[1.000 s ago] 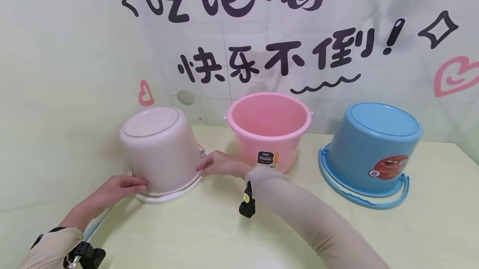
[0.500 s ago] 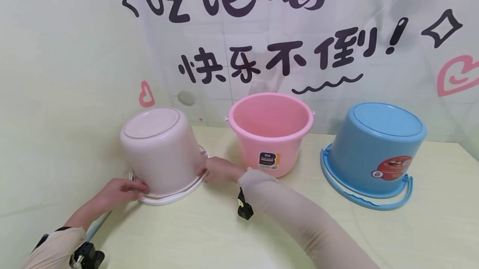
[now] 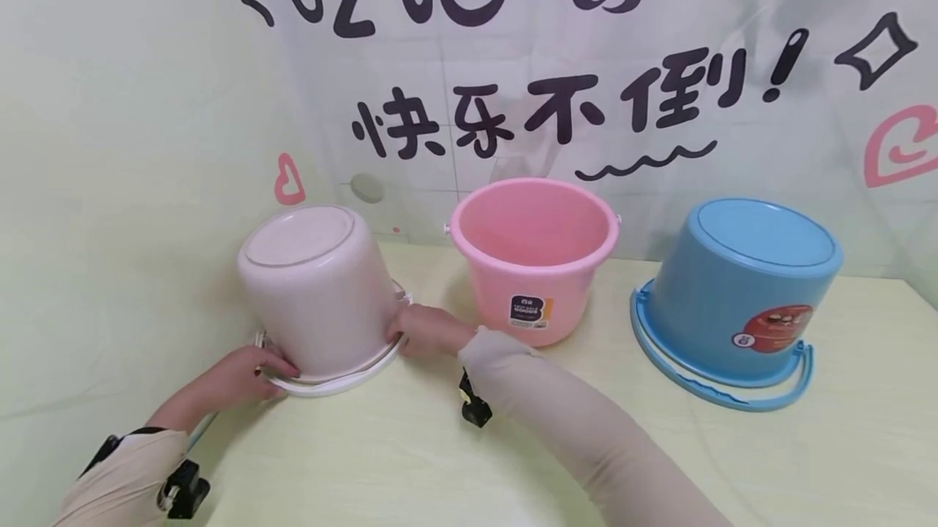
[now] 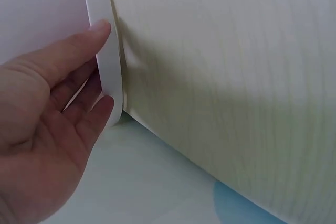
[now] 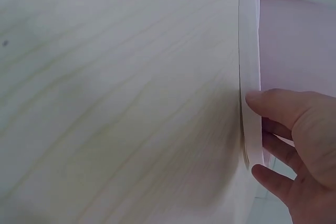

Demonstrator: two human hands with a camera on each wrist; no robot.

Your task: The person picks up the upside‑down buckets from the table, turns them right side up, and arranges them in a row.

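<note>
A pale pink bucket [image 3: 322,299] stands upside down on the table at the left, its white handle [image 3: 333,386] lying round the rim at the bottom. My left hand [image 3: 238,376] holds the near left side of that rim. In the left wrist view its thumb lies across the white band [image 4: 107,51], with the other fingers curled behind. On the opposite side, my right hand [image 3: 428,330] grips the rim low down. Its thumb presses the band [image 5: 251,51] in the right wrist view, fingers bent round the edge. The rim sits close over the tabletop.
Beside it, an upright bright pink bucket [image 3: 538,291] with a black label stands close behind my right forearm. Further right is an upside-down blue bucket [image 3: 733,291] with its handle down. A wall [image 3: 132,185] borders the left, and a printed backdrop [image 3: 513,46] hangs behind.
My right hand has moved in from the edge of the pale pink bucket and taken hold of its rim. My left hand has tightened at the rim. The buckets have barely shifted in view.
</note>
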